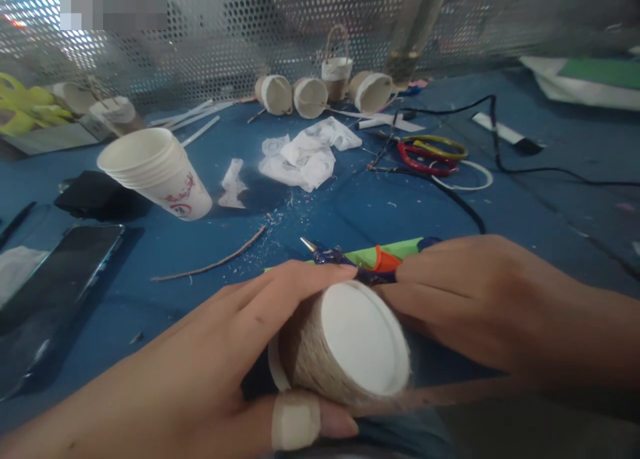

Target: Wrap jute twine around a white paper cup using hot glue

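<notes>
My left hand (250, 339) wraps round a paper cup (367, 339) covered in twine, with a bandage on my thumb. The cup lies tipped on its side, its white base turned toward me. My right hand (460, 299) is closed, its fingertips by the cup's far right edge; what they pinch is hidden. Just behind both hands lies a blue glue gun (330, 254) with an orange trigger (386, 259) and a metal nozzle pointing left. Green material (410, 247) shows under the gun. My right hand covers part of the gun.
Stacked paper cups (160, 172) lean at the left, near a phone (60, 279). A thin twine piece (215, 262), crumpled white paper (310, 152), coloured rings (435, 154) and a black cable (465, 206) lie beyond. Several small twine-covered cups (273, 94) line a perforated metal panel (280, 19).
</notes>
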Demonstrator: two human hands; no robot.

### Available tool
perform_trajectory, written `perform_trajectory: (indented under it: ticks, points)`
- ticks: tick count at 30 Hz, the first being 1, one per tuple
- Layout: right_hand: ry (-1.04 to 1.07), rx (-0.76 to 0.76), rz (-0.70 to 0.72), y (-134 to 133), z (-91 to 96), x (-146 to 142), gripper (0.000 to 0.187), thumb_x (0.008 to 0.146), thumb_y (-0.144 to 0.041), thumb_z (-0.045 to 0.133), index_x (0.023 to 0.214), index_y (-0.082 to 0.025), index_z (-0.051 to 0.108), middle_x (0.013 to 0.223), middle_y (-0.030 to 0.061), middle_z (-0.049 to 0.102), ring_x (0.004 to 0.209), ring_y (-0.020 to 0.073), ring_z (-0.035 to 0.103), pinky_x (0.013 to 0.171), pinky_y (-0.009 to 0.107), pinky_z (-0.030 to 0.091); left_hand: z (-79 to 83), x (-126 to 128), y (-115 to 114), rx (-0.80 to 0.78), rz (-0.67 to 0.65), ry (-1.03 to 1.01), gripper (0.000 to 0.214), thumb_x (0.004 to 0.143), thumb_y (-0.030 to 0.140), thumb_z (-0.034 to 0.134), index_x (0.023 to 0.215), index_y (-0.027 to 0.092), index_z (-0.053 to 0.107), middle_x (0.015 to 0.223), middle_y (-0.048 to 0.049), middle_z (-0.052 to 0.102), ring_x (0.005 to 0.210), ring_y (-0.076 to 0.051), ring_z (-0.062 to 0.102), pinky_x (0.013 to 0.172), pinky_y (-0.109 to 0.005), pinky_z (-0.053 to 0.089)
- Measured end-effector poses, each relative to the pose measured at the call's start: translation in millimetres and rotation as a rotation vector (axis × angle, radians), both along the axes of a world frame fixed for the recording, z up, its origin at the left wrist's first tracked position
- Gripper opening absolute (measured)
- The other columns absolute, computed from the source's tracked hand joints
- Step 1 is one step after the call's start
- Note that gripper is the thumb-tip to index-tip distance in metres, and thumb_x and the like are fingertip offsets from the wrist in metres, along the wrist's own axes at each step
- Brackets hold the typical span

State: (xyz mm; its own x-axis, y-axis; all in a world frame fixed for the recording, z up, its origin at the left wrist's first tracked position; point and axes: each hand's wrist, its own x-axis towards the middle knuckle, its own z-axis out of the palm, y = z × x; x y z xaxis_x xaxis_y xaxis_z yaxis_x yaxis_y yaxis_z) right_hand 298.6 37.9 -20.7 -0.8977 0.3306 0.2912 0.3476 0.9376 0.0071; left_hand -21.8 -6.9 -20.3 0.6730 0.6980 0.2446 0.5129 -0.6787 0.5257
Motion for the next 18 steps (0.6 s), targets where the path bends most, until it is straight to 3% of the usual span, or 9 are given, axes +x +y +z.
perform_trajectory:
  ticks: [4, 9, 12, 18]
  points:
    - [0.042, 0.004, -0.007, 0.4, -1.2, -2.7, 0.051, 0.120, -0.003, 0.037, 0.093, -0.024, 0.075, 0.077, -0.0016, 0.075, 0.060, 0.0196, 0.066, 0.057, 0.037, 0.047, -1.0, -0.3, -1.1, -0.026, 0.002, -0.045, 0.065, 0.122, 0.075, 0.057, 0.177, 0.042, 0.049, 0.164, -0.0037, 0.084, 0.135, -0.029, 0.090, 0.108, -0.035, 0.077]
    - [0.100, 0.018, 0.005, 2.3, -10.1, -2.9, 0.054, 0.124, -0.005, 0.034, 0.090, -0.024, 0.072, 0.074, -0.0034, 0.071, 0.059, 0.0171, 0.062, 0.059, 0.035, 0.046, -5.3, -10.2, -3.8, -0.166, 0.042, -0.138, 0.081, 0.110, 0.065, 0.085, 0.183, 0.056, 0.049, 0.174, 0.0024, 0.078, 0.146, -0.036, 0.085, 0.121, -0.041, 0.074]
    - [0.159, 0.083, 0.011, 3.6, -12.6, -3.5, 0.053, 0.127, -0.010, 0.036, 0.085, -0.026, 0.063, 0.069, -0.0064, 0.064, 0.057, 0.0155, 0.057, 0.057, 0.034, 0.043, -3.6, -13.2, -2.9, -0.298, 0.078, -0.229, 0.080, 0.108, 0.055, 0.093, 0.179, 0.060, 0.057, 0.176, 0.0055, 0.076, 0.152, -0.037, 0.081, 0.127, -0.044, 0.069]
    - [0.169, 0.123, -0.002, 4.8, -12.3, -3.4, 0.056, 0.134, -0.022, 0.029, 0.088, -0.027, 0.061, 0.067, -0.0072, 0.061, 0.055, 0.0148, 0.055, 0.058, 0.033, 0.042, 5.7, -6.5, -0.9, -0.364, 0.186, -0.402, 0.065, 0.096, 0.060, 0.103, 0.157, 0.059, 0.081, 0.155, 0.0073, 0.088, 0.130, -0.030, 0.090, 0.108, -0.040, 0.076]
